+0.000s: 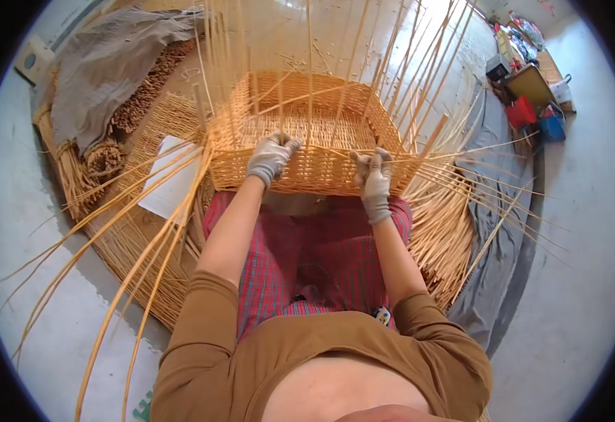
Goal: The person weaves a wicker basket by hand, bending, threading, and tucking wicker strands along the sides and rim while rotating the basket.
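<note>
A rectangular wicker basket (307, 172) rests in front of my lap, with tall upright stakes rising from its sides and long loose rods fanning out left and right. My left hand (274, 156), in a grey glove, is closed on the near rim left of centre, fingers wrapped at the weave. Farther right on the same rim, my gloved right hand (376, 176) pinches a thin wicker rod (328, 148) that runs along the edge between both hands. The fingertips of both hands are partly hidden against the weave.
Bundled rods (441, 232) lie to the right beside a dark cloth (487, 281). At left are a grey cloth (103, 77), more rod bundles (72, 169) and a white sheet (170, 179). A red container (521, 112) stands among items at the upper right.
</note>
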Demonstrator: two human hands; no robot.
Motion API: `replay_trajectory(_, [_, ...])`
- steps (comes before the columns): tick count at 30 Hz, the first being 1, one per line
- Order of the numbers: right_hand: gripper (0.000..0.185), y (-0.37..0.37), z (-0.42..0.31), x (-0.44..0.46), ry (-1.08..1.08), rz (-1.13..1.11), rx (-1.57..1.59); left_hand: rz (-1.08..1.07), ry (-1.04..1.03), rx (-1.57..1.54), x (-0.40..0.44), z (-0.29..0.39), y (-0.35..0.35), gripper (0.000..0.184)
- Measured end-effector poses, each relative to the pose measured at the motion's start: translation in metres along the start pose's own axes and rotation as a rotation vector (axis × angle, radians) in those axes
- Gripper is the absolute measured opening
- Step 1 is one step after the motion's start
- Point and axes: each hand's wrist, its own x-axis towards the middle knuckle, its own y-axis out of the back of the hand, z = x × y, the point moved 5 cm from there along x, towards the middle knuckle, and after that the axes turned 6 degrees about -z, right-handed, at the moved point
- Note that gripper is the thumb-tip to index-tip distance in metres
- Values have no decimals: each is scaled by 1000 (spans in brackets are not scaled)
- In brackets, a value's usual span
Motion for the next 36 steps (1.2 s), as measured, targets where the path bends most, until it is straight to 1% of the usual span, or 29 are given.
replay_trajectory(1, [26,3,-11,-15,-128,27,78,77,-32,-8,-4,-1,0,26])
replay_trajectory(2, [25,9,-31,-20,-153,71,-134,349,-364,90,14,-25,0,24])
replay_trajectory(3, [23,10,-50,-22,-169,114,-343,332,-366,96,1,-9,-7,24])
replay_trajectory(4, [28,46,-38,-25,-202,237,-159,434,-526,125,-29,33,-12,25])
replay_trajectory(5, [28,41,-43,-23,-201,242,-174,541,-677,142,-50,58,-21,25])
replay_trajectory(6, [27,27,-49,-23,-244,332,-261,284,-513,333,-31,60,-46,22])
replay_trajectory(7, [26,18,-52,-20,-284,420,-340,284,-509,327,-24,62,-55,22])
replay_trajectory(8, [26,10,-61,6,-108,342,-545,-8,-206,293,-4,53,-71,28])
replay_trajectory(9, [27,-20,-72,37,81,214,-553,-297,101,257,7,39,-85,34])
replay_trajectory(10, [41,-42,-72,73,287,-23,-886,-293,107,273,15,34,-89,34])
replay_trajectory(12, [66,-120,-84,126,198,-205,-1225,57,-97,533,26,30,-82,51])
replay_trajectory(13, [69,-124,-82,131,46,-174,-1336,61,-92,550,31,27,-83,51])
replay_trajectory(14, [73,-128,-81,135,-112,-159,-1452,-4,-3,507,38,22,-81,58])
replay_trajectory(15, [69,-120,-90,128,125,-43,-1184,-70,81,458,41,19,-81,65])
replay_trajectory(16, [64,-95,-98,103,195,18,-905,14,-1,499,27,35,-77,57])
replay_trajectory(17, [60,-71,-105,78,284,61,-630,-5,1,499,23,37,-78,57])
replay_trajectory(19, [49,23,-72,24,61,146,-208,-186,10,441,28,29,-79,46])
replay_trajectory(20, [43,69,-39,-9,-110,250,-70,-180,18,374,31,21,-79,43])
replay_trajectory(21, [43,73,-47,-31,-129,295,-68,-172,30,310,33,13,-81,41])
replay_trajectory(23, [34,51,-83,-37,-232,234,-124,-205,-2,374,24,20,-78,42])
replay_trajectory(24, [33,42,-97,-33,-210,238,-259,-194,63,338,19,16,-77,40])
replay_trajectory(25, [33,46,-100,-36,-186,275,-265,-170,103,295,21,20,-76,39])
replay_trajectory(27, [35,56,-103,-25,-118,255,153,-78,-8,368,11,32,-76,34])
replay_trajectory(28, [45,79,-113,-25,-6,245,187,56,-126,208,-7,39,-78,34])
replay_trajectory(29, [45,93,-129,-20,37,241,191,181,-229,41,-22,45,-78,36])
replay_trajectory(30, [47,105,-148,-22,135,249,187,167,-260,52,-28,52,-85,36])
replay_trajectory(32, [49,116,-181,-34,229,327,158,374,-764,330,-58,86,-100,44])
replay_trajectory(34, [47,126,-201,-48,261,326,151,201,-1147,641,-80,132,-155,45])
replay_trajectory(36, [40,124,-219,-50,299,301,83,31,-1117,773,-87,158,-207,48])
